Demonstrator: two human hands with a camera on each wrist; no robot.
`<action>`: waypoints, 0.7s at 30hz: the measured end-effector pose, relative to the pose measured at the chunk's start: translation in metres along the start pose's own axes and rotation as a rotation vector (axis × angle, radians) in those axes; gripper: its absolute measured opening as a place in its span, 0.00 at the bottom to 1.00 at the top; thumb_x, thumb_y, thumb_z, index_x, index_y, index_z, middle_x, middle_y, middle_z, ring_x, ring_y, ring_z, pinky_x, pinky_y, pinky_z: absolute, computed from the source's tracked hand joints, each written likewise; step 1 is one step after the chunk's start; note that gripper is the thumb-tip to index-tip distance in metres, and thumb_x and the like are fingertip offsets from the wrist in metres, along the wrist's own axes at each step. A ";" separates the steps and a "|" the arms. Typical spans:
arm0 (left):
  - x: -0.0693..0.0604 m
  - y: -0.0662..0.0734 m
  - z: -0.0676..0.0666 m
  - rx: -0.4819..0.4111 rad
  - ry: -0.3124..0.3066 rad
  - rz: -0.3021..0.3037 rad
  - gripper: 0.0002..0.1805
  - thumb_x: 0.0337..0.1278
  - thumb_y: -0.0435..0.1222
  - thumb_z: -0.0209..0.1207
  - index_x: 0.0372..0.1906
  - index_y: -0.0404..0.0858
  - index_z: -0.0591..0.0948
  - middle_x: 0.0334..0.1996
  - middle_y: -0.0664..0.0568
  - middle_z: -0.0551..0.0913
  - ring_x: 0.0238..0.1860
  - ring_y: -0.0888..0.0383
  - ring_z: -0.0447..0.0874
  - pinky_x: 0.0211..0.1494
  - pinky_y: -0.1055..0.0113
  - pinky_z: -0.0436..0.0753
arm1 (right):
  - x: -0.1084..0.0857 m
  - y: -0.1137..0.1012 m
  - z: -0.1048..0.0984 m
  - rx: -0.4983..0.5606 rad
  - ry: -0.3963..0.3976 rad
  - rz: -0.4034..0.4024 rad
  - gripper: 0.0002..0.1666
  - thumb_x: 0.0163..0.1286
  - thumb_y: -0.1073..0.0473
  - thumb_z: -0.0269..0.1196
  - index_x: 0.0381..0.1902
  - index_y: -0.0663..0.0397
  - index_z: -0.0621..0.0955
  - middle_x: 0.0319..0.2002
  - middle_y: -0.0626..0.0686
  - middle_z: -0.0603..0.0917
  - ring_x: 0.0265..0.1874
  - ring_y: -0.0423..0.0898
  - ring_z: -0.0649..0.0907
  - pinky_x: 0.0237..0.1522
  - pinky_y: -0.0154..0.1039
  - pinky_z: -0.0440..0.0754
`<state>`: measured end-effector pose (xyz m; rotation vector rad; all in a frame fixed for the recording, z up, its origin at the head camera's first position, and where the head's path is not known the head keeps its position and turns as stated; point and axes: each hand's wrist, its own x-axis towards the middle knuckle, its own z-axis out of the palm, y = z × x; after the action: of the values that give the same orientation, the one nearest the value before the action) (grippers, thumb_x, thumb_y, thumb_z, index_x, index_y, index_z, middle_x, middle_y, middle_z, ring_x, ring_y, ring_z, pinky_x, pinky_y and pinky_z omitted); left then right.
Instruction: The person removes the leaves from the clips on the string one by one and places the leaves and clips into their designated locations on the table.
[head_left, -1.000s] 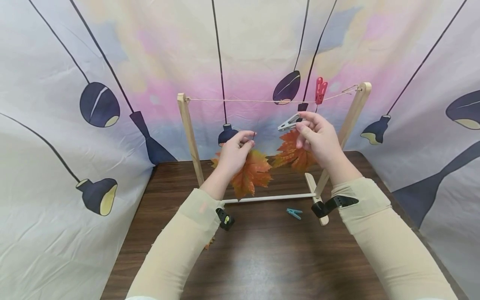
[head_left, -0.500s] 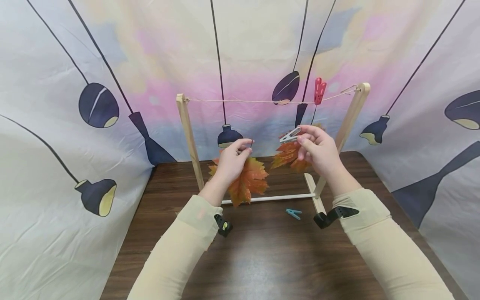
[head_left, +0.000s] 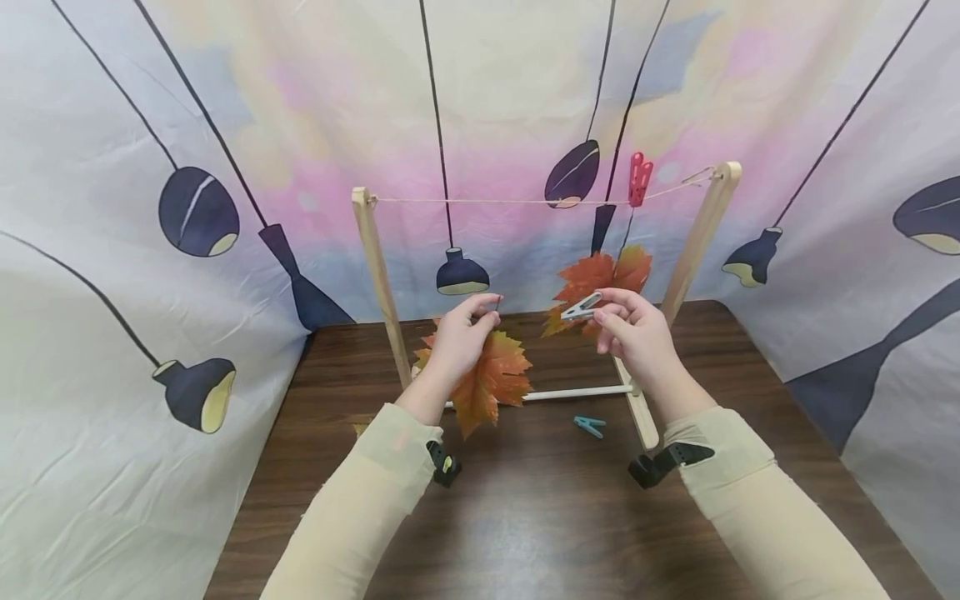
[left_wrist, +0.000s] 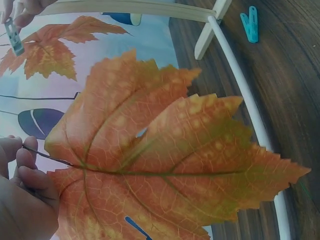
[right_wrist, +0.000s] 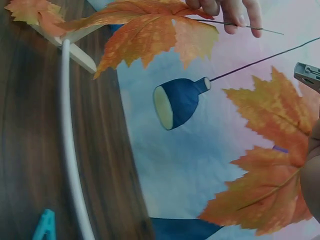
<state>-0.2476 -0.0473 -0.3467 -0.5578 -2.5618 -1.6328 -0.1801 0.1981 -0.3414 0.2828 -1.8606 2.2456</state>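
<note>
My left hand pinches the thin dark stem of an orange maple leaf, which hangs below the fingers; in the left wrist view the leaf fills the middle. My right hand pinches a grey-white clothespin between thumb and fingers. Behind that clothespin, a second orange leaf hangs by its stem under a red clothespin on the string. The string runs above both hands, touching neither.
A wooden frame with a left post and right post holds the string. Its white bottom rod crosses low. A blue clothespin lies on the dark table. Part of another leaf shows beside my left forearm.
Both hands have moved down, carrying the left leaf and the grey-white clothespin below the string. More of the hanging leaf behind my right hand now shows.
</note>
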 end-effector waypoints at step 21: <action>-0.011 -0.023 0.001 0.075 0.008 -0.031 0.15 0.66 0.37 0.54 0.54 0.50 0.79 0.35 0.55 0.82 0.41 0.58 0.80 0.47 0.59 0.76 | -0.019 0.033 -0.010 -0.036 0.057 0.077 0.13 0.69 0.68 0.55 0.50 0.56 0.72 0.28 0.47 0.81 0.15 0.40 0.76 0.20 0.30 0.75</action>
<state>-0.2450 -0.0576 -0.3693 -0.5072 -2.6259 -1.5378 -0.1709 0.2010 -0.3800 0.1425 -1.9117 2.2420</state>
